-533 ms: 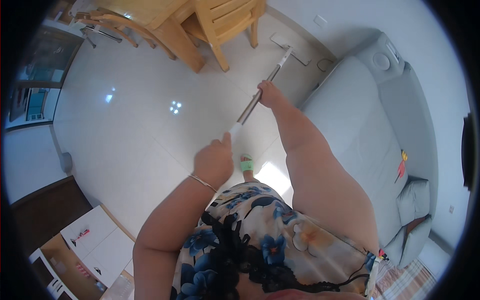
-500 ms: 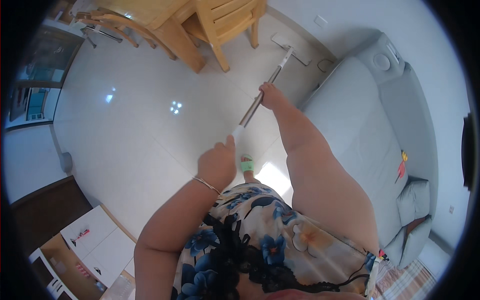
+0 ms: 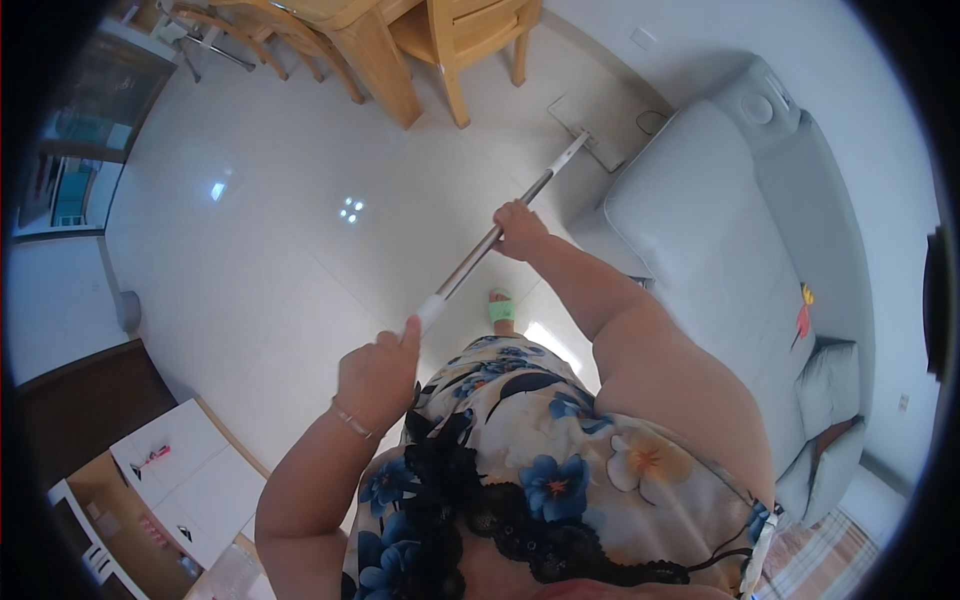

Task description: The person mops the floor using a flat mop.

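A flat mop with a silver pole [image 3: 467, 268] slants across the floor, away from me and to the right. My left hand [image 3: 378, 375] is closed round the white grip at its near end, the thumb laid along the pole. Farther along, my right hand [image 3: 520, 232] wraps round the metal part. The thin rectangular mop head [image 3: 606, 156] lies flat on the tiles, between the wooden chair and the end of the grey sofa.
A grey sofa [image 3: 690, 210] runs along the right wall. Ahead stand a wooden table [image 3: 385, 75] and a chair [image 3: 460, 45]. A thin dark cable [image 3: 652, 122] lies by the wall. White cabinets [image 3: 190, 450] are at lower left. My green slipper [image 3: 502, 306] shows below the pole.
Both hands have drawn back toward me and to the left, still gripping the mop. Its head has slid nearer to me, along the sofa's end.
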Demonstrator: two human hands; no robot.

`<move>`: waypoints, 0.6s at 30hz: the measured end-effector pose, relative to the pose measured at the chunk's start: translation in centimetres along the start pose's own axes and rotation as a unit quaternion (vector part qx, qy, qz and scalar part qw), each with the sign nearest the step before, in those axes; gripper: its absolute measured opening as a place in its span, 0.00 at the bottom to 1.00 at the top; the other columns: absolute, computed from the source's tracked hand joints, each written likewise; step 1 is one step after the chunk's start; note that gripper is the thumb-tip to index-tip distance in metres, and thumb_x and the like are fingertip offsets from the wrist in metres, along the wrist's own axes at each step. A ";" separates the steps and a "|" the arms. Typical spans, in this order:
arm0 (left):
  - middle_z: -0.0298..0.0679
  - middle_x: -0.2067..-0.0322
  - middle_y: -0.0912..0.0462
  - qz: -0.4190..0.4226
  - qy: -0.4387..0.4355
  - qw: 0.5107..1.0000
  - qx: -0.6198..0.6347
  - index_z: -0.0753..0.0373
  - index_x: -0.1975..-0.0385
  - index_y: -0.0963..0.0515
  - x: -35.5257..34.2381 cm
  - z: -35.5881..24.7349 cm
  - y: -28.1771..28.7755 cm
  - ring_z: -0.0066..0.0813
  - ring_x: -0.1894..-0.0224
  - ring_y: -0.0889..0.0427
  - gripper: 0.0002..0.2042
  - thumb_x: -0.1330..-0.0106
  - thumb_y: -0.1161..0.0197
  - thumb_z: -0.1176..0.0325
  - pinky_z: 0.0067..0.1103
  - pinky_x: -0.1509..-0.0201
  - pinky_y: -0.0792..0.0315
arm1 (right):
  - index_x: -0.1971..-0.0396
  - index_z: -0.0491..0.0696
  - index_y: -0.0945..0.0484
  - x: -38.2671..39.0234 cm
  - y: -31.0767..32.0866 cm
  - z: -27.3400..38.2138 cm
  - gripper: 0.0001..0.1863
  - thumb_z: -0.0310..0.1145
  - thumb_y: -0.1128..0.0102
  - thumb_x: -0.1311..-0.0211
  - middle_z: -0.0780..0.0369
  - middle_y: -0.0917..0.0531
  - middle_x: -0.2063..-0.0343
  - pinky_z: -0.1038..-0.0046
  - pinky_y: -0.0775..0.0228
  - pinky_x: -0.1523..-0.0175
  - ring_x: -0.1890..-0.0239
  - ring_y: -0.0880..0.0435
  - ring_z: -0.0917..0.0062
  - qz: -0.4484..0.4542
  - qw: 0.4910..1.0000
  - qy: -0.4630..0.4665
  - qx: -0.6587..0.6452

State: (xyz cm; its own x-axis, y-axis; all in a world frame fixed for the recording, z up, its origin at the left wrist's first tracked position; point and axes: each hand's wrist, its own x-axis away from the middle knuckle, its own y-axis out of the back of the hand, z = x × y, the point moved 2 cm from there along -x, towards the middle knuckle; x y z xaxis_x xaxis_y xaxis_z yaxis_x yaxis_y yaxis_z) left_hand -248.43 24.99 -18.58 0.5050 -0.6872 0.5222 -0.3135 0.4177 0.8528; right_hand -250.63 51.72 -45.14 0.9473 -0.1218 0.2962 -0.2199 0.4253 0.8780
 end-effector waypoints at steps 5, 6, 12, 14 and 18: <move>0.40 0.71 0.24 0.032 0.039 0.998 -0.048 0.60 0.40 0.34 10.5 1.0 -1.5 0.36 0.77 0.20 0.26 0.41 0.43 0.70 0.29 0.75 0.25 | 0.66 0.51 0.18 2.8 -4.1 7.7 0.16 0.45 0.35 0.53 0.59 0.18 0.61 0.56 0.31 0.46 0.51 0.25 0.62 0.077 0.992 0.100 0.009; 0.40 0.71 0.24 0.032 0.040 0.997 -0.050 0.60 0.40 0.34 12.7 1.0 -1.9 0.36 0.77 0.20 0.26 0.41 0.43 0.70 0.29 0.75 0.25 | 0.68 0.51 0.18 4.1 -4.9 9.6 0.16 0.45 0.35 0.53 0.59 0.18 0.64 0.55 0.31 0.46 0.53 0.23 0.61 0.073 0.990 0.122 -0.013; 0.39 0.76 0.25 -0.013 0.068 0.996 -0.063 0.60 0.45 0.28 25.1 1.2 -2.7 0.37 0.79 0.22 0.25 0.47 0.37 0.70 0.30 0.77 0.28 | 0.71 0.52 0.17 11.7 -5.6 20.5 0.15 0.47 0.37 0.53 0.58 0.16 0.68 0.56 0.30 0.48 0.56 0.20 0.60 0.127 0.976 0.176 -0.017; 0.39 0.77 0.26 -0.026 0.073 0.996 -0.033 0.60 0.47 0.26 28.4 1.1 -1.4 0.39 0.80 0.23 0.26 0.52 0.33 0.73 0.32 0.77 0.29 | 0.72 0.53 0.17 14.0 -6.0 23.2 0.14 0.46 0.38 0.53 0.58 0.16 0.69 0.57 0.29 0.50 0.58 0.19 0.60 0.140 0.970 0.197 -0.016; 0.38 0.79 0.28 -0.050 0.059 0.996 0.036 0.60 0.48 0.25 33.0 2.6 0.5 0.38 0.83 0.26 0.26 0.52 0.34 0.73 0.33 0.78 0.32 | 0.72 0.52 0.17 18.6 -6.0 26.8 0.14 0.46 0.38 0.52 0.58 0.16 0.73 0.60 0.26 0.58 0.65 0.17 0.60 0.164 0.960 0.220 -0.051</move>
State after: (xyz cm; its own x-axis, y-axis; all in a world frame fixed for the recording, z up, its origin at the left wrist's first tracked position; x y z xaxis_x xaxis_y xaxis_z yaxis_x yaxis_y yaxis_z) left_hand -233.98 0.99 -0.93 0.6260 -0.6474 0.4348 -0.3113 0.3038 0.9005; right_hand -237.88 22.89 -34.84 0.8431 0.4143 0.3429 -0.5198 0.4645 0.7169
